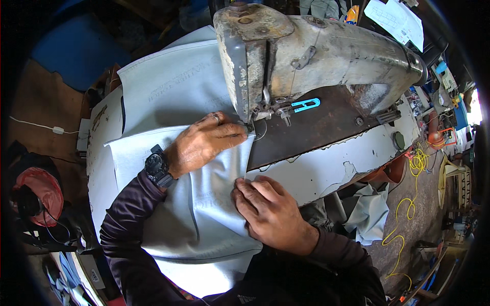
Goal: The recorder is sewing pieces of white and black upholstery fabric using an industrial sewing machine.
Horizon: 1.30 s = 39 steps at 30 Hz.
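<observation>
An old grey-metal sewing machine [321,51] stands over pale grey sheet material [168,86] with seamed edges. A nearer folded panel [204,209] reaches the needle area [251,127]. My left hand [206,143], wearing a ring and black watch, presses on that panel just left of the needle, its fingers closed together at the seam. My right hand [268,217] is closed on the panel's right edge lower down, fingers bent over the material and thumb hidden. A light-blue slotted piece [305,104] lies beside the presser mechanism.
The white, chipped table edge [326,173] runs below the dark machine bed [296,143]. Pale offcuts [365,214] hang beyond it. A coiled yellow cable [418,160] trails on the floor at right. A red-lined black bag [38,196] and blue object [76,56] are at left.
</observation>
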Tool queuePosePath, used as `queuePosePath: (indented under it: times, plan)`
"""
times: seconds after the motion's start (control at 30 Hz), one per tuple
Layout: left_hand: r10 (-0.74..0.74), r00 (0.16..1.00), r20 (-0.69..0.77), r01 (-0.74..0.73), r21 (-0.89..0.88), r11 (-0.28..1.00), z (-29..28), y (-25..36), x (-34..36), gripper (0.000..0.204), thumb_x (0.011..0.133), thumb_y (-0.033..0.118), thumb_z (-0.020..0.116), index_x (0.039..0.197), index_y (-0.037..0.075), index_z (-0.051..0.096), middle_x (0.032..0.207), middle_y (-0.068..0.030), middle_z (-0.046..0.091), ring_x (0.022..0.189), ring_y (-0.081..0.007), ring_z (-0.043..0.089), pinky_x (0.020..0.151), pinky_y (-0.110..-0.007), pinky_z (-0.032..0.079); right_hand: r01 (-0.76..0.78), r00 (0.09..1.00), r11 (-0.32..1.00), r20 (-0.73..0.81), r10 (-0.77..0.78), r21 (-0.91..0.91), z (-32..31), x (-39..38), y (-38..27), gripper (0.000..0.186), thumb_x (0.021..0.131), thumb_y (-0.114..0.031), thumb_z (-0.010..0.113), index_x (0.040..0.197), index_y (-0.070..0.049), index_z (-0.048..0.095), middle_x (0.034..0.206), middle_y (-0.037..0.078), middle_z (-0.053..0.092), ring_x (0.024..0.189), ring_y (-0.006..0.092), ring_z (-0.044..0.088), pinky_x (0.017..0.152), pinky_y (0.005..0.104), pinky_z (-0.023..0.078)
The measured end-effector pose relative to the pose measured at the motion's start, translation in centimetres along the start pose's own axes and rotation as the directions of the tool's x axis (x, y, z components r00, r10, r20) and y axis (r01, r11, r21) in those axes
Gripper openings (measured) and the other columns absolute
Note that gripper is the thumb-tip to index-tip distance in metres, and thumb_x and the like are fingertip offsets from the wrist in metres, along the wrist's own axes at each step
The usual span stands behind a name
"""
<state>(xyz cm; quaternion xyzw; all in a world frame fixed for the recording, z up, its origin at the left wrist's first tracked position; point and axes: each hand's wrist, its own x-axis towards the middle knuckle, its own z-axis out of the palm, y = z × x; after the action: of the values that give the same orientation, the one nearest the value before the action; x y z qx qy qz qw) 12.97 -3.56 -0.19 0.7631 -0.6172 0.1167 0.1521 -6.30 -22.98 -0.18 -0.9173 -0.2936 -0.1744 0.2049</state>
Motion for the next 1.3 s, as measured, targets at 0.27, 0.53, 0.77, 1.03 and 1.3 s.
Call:
queuePosePath:
  times: [0.27, 0.53, 0.77, 1.03, 1.3]
  plan:
    - [-0.047, 0.999, 0.01, 0.046, 0.091, 0.995, -0.4, 0.8, 0.3, 0.046, 0.078, 0.001, 0.069, 0.124, 0.004, 0.076, 0.128, -0.0069, 0.072, 0.114, -0.0261, 0.064, 0.105, -0.035, 0.054, 0.041, 0.999, 0.997, -0.029, -0.042, -0.063, 0.2, 0.1, 0.8, 0.041, 0.082, -0.017, 0.068, 0.116, 0.005, 0.073, 0.126, 0.021, 0.071, 0.117, 0.0298, 0.061, 0.106, 0.0484, 0.054]
    - [-0.246, 0.969, -0.006, 0.234, 0.331, 0.914, 0.9, 5.6, 1.5, 0.04, 0.083, 0.0, 0.064, 0.122, -0.002, 0.071, 0.115, -0.0133, 0.064, 0.111, -0.0304, 0.063, 0.1, -0.04, 0.053, 0.121, 0.987, 0.989, -0.095, -0.128, -0.082, -2.4, -1.7, 4.5, 0.031, 0.079, -0.009, 0.073, 0.108, 0.001, 0.077, 0.126, 0.014, 0.074, 0.119, 0.0292, 0.066, 0.104, 0.0458, 0.057]
    - [-0.322, 0.944, -0.074, 0.327, 0.337, 0.883, 1.7, 7.1, 2.1, 0.036, 0.085, 0.002, 0.064, 0.12, -0.004, 0.069, 0.115, -0.0149, 0.059, 0.11, -0.0321, 0.061, 0.099, -0.042, 0.054, 0.191, 0.981, 0.977, -0.019, -0.193, -0.092, -3.2, -2.8, 6.7, 0.029, 0.081, -0.009, 0.074, 0.109, -0.001, 0.075, 0.128, 0.009, 0.072, 0.123, 0.027, 0.063, 0.109, 0.0445, 0.055]
    - [-0.39, 0.919, -0.049, 0.378, 0.385, 0.842, 2.3, 7.9, 2.9, 0.031, 0.088, 0.003, 0.064, 0.116, -0.008, 0.068, 0.116, -0.0171, 0.059, 0.109, -0.0337, 0.061, 0.099, -0.045, 0.054, 0.165, 0.985, 0.986, -0.043, -0.165, -0.017, -3.8, -2.6, 7.8, 0.025, 0.082, -0.004, 0.076, 0.106, 0.0, 0.08, 0.126, 0.007, 0.076, 0.117, 0.0259, 0.068, 0.102, 0.042, 0.058]
    - [-0.407, 0.911, -0.071, 0.403, 0.369, 0.838, 2.5, 6.7, 3.1, 0.028, 0.088, 0.004, 0.063, 0.114, -0.005, 0.069, 0.116, -0.0172, 0.06, 0.112, -0.0341, 0.061, 0.1, -0.045, 0.053, 0.155, 0.987, 0.987, -0.028, -0.156, -0.04, -3.6, -1.7, 8.4, 0.024, 0.084, -0.006, 0.075, 0.107, 0.0, 0.079, 0.125, 0.007, 0.075, 0.116, 0.0255, 0.065, 0.101, 0.0408, 0.057]
